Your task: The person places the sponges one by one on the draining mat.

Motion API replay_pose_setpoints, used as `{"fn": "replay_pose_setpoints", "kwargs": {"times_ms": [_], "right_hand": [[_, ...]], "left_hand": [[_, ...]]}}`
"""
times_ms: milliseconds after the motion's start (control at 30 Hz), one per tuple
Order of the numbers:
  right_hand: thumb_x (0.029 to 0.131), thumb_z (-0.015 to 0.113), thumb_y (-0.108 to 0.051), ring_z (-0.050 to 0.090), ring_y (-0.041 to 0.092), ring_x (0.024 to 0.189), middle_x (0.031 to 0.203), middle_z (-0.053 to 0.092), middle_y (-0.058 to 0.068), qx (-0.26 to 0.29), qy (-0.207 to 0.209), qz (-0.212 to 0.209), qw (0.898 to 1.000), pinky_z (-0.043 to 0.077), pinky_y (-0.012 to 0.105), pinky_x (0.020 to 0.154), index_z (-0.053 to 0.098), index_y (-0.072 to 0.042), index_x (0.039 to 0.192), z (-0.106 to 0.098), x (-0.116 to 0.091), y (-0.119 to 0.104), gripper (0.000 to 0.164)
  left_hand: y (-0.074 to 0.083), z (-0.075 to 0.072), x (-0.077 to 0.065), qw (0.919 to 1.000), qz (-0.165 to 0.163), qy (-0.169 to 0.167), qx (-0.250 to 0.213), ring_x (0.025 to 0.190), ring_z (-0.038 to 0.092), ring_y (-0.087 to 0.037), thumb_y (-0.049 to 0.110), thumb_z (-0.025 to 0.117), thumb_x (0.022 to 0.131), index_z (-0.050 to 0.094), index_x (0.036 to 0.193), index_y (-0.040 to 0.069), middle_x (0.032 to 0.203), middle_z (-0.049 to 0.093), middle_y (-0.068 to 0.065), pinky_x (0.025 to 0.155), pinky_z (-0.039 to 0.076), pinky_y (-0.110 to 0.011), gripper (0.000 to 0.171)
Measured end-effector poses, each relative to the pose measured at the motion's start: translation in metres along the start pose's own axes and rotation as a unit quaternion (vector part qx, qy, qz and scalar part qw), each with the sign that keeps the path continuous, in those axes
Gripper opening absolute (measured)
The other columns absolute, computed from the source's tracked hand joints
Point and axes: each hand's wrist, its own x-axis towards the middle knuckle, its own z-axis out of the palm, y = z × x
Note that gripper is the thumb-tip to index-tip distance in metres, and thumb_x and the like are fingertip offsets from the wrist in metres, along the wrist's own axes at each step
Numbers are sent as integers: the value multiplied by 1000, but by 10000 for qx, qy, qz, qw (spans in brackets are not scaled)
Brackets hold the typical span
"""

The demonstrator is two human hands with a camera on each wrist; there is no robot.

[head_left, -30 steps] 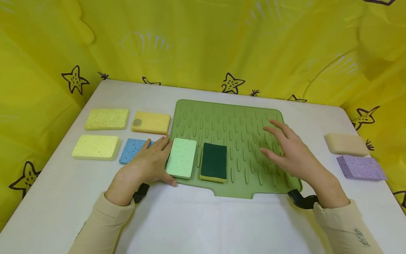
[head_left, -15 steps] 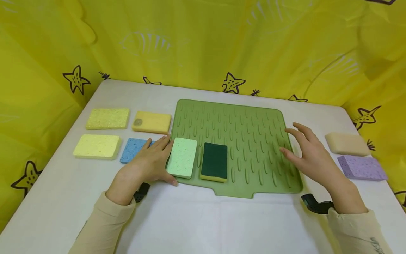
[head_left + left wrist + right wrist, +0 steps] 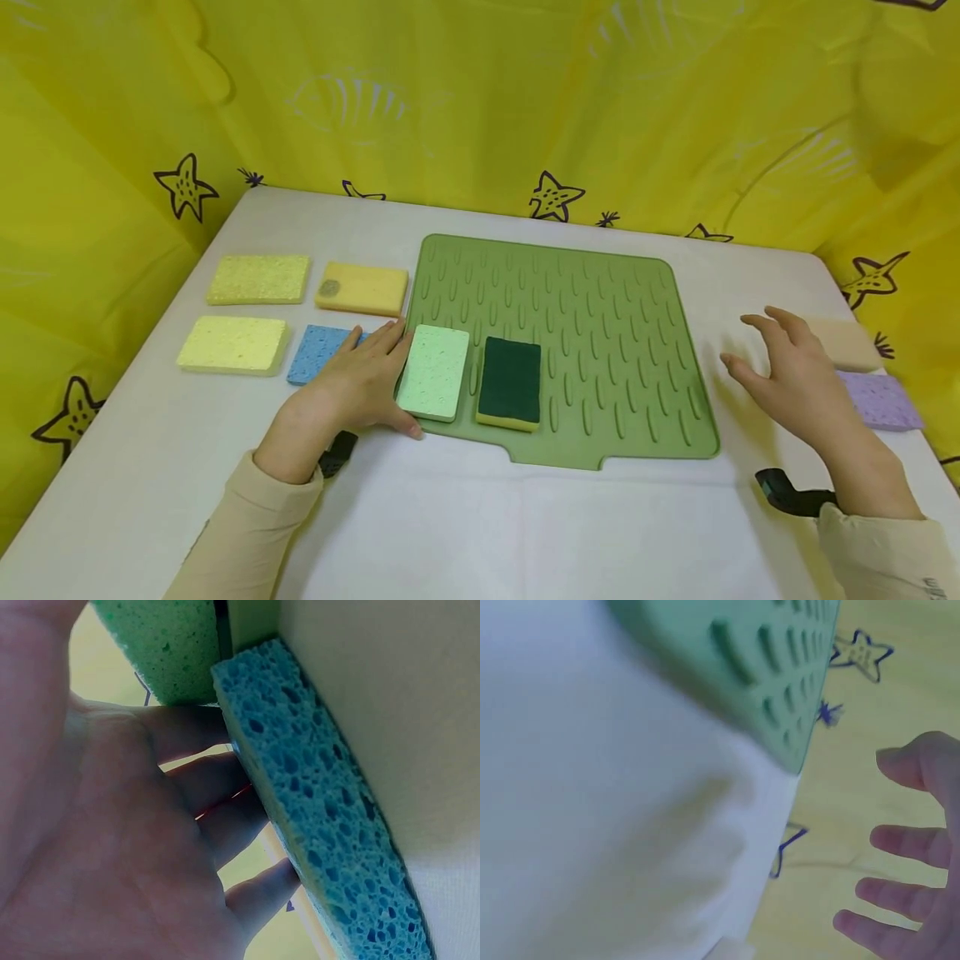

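My left hand [image 3: 352,387] rests with fingers extended over a blue sponge [image 3: 311,354], covering its right part; the thumb lies by the front corner of a mint green sponge [image 3: 433,372]. In the left wrist view the fingertips are right at the face of the blue sponge [image 3: 307,802]. The mint sponge lies on a ribbed green mat [image 3: 600,358], beside a sponge with a dark green scouring top [image 3: 510,382]. My right hand [image 3: 798,383], loosely spread and holding nothing, hovers right of the mat. It partly hides a beige sponge [image 3: 847,343] and a purple sponge [image 3: 888,404].
Left of the mat on the white table [image 3: 480,533] lie a pale yellow sponge [image 3: 232,344], a speckled yellow-green sponge [image 3: 258,279] and an orange-yellow sponge [image 3: 367,287] with a round mark. A yellow curtain [image 3: 465,100] with starfish prints surrounds the table.
My right hand has moved rightward from above the mat's right side to near the beige and purple sponges. The left hand and the sponges have stayed in place.
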Motion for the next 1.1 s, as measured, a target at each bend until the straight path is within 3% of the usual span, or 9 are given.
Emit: {"fn": "replay_pose_setpoints", "kwargs": {"times_ms": [367,600,900,1100], "right_hand": [[100,55,-28,18,67,130,149,14,45,-78,-280,699,9971,24,78,97,34,12,138,-10,-7,39,60],[99,54,-33,20,70,123,140,16,52,-506,-511,1278,9892,23,78,98,29,21,135,-13,-8,65,69],[98,54,-36,20,74,115,133,12,58,-533,-900,1568,9821,26,79,91,19,21,138,-13,-13,89,78],[96,56,-34,26,69,108,119,22,58,-785,-951,1699,9777,31,74,88,23,26,126,-16,-14,101,75]], "left_hand": [[2,-1,1,10000,-16,-45,30,154,13,-36,60,86,62,18,157,-1,166,12,-19,123,5,-60,132],[1,-1,0,10000,0,18,-40,154,14,-36,59,87,62,18,157,0,166,13,-20,123,5,-60,132],[0,0,-2,9999,21,108,-20,153,17,-37,58,88,61,19,157,0,165,15,-21,123,7,-61,132],[0,0,-2,10000,-9,58,-34,154,15,-36,59,88,62,19,157,0,165,14,-20,123,6,-61,132]]}}
